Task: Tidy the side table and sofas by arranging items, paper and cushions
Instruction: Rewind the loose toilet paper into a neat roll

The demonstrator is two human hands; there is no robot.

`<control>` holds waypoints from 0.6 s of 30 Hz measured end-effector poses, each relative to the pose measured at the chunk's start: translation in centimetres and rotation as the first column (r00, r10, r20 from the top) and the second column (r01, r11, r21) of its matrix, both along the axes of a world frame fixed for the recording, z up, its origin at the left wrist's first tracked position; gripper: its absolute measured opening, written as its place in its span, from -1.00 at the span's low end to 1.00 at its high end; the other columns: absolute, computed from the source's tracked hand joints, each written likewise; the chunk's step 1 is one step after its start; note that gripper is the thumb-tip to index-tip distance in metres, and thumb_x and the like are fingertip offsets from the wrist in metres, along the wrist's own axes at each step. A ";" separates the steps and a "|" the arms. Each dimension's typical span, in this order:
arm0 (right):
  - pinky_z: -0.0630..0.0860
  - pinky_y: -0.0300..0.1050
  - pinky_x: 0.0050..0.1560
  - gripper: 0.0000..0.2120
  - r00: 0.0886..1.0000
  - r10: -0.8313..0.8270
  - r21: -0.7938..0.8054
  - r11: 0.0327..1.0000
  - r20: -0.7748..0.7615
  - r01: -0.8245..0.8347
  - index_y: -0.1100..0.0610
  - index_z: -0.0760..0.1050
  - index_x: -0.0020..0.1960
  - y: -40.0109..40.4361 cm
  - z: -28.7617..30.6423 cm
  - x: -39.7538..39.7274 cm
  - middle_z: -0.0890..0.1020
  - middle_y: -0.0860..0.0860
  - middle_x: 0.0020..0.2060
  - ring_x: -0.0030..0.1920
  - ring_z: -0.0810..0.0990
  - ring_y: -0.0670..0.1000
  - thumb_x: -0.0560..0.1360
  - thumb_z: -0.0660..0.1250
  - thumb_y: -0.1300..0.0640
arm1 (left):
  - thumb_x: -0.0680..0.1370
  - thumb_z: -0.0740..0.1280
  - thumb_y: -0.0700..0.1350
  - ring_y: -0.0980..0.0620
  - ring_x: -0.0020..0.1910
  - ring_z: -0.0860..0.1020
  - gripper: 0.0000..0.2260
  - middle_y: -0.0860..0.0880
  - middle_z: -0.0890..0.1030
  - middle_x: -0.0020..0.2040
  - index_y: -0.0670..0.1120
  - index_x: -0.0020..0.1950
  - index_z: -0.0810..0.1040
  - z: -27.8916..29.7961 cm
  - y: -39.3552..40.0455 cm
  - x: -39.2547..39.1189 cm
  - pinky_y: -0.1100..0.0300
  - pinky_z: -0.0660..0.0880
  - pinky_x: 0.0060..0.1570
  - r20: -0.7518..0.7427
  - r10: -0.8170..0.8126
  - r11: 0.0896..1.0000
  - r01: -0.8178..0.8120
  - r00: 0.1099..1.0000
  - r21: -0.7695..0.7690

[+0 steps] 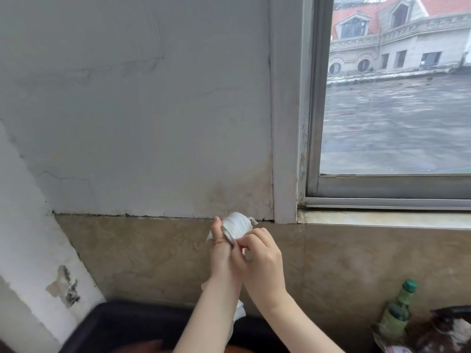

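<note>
- While the paper (235,228) is being wound, held up before the tiled wall, left hand (221,247) should keep its fingers inside the roll as a core.
- Right hand (262,258) pinches the roll's edge; judged best to keep tension even.
- Tail (239,312) hangs beneath, over dark sofa (122,324).
- Green-capped bottles (398,309) far right, well apart; no obstruction.
</note>
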State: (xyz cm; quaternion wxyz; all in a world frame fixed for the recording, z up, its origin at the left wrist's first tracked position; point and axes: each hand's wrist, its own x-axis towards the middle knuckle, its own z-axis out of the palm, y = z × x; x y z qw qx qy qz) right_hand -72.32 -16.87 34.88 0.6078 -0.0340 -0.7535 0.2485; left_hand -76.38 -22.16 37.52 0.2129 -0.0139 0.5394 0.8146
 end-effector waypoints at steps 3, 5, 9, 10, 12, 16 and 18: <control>0.42 -0.19 -0.23 -0.90 0.996 0.081 0.053 0.995 0.028 -0.082 0.20 0.52 -0.28 0.4 -0.1 0.1 0.50 -0.02 -0.31 -0.26 0.42 -0.03 0.40 0.39 0.30 | -0.20 0.33 0.59 0.04 -0.14 0.58 -0.01 -0.01 0.59 -0.06 -0.06 0.00 0.51 -0.2 -0.2 -0.5 0.11 0.52 0.00 -0.022 -0.053 0.997 0.054 0.998 0.056; 0.43 -0.16 -0.06 -0.93 0.991 0.109 0.130 0.984 0.078 -0.118 0.17 0.58 -0.14 1.5 -0.1 0.3 0.55 -0.04 -0.11 -0.10 0.50 -0.02 0.45 0.33 0.19 | 0.05 0.36 0.51 0.00 -0.03 0.56 -0.21 -0.05 0.60 0.05 -0.08 -0.01 0.52 0.7 -0.5 -0.6 0.11 0.46 0.16 0.040 -0.069 0.992 0.065 0.997 0.107; 0.25 -0.16 0.27 -0.60 0.958 0.096 0.290 0.941 0.270 -0.176 0.07 0.44 0.25 3.9 0.0 0.3 0.50 -0.04 0.28 0.32 0.39 -0.05 0.42 0.33 0.15 | 0.56 0.20 0.10 -0.01 -0.24 0.62 -0.64 -0.12 0.66 -0.16 -0.17 0.00 0.58 1.3 -0.8 -1.4 0.24 0.48 -0.32 0.164 -0.239 0.945 0.190 0.957 0.266; 0.21 -0.16 0.31 -0.53 0.945 0.084 0.305 0.934 0.316 -0.185 0.04 0.38 0.31 4.3 0.0 0.3 0.47 -0.04 0.32 0.37 0.35 -0.06 0.41 0.33 0.17 | 0.56 0.20 0.07 -0.02 -0.23 0.60 -0.67 -0.12 0.64 -0.16 -0.17 0.00 0.59 1.4 -0.9 -1.5 0.23 0.44 -0.34 0.159 -0.259 0.940 0.211 0.953 0.267; 0.18 -0.14 0.34 -0.43 0.927 0.077 0.298 0.934 0.367 -0.196 0.01 0.33 0.34 4.7 0.2 0.4 0.46 -0.04 0.34 0.40 0.31 -0.07 0.36 0.35 0.24 | 0.57 0.21 0.02 -0.05 -0.19 0.57 -0.71 -0.14 0.63 -0.17 -0.18 -0.01 0.59 1.6 -1.1 -1.4 0.20 0.49 -0.36 0.163 -0.262 0.944 0.217 0.951 0.250; 0.23 -0.12 0.26 -0.44 0.915 0.126 0.259 0.936 0.384 -0.238 0.00 0.39 0.24 4.9 0.7 0.7 0.52 -0.07 0.20 0.28 0.39 -0.07 0.28 0.42 0.26 | 0.58 0.21 -0.05 -0.08 -0.22 0.57 -0.74 -0.16 0.61 -0.24 -0.20 -0.06 0.59 1.8 -1.5 -1.5 0.12 0.52 -0.29 0.139 -0.309 0.940 0.280 0.941 0.196; 0.26 -0.13 0.21 -0.50 0.890 0.169 0.219 0.934 0.424 -0.282 0.00 0.43 0.20 5.1 1.3 1.2 0.51 -0.11 0.12 0.18 0.42 -0.10 0.28 0.43 0.13 | 0.61 0.17 -0.06 -0.12 -0.23 0.61 -0.69 -0.19 0.63 -0.24 -0.25 -0.06 0.59 1.9 -1.9 -1.6 0.08 0.49 -0.18 0.148 -0.341 0.935 0.317 0.928 0.161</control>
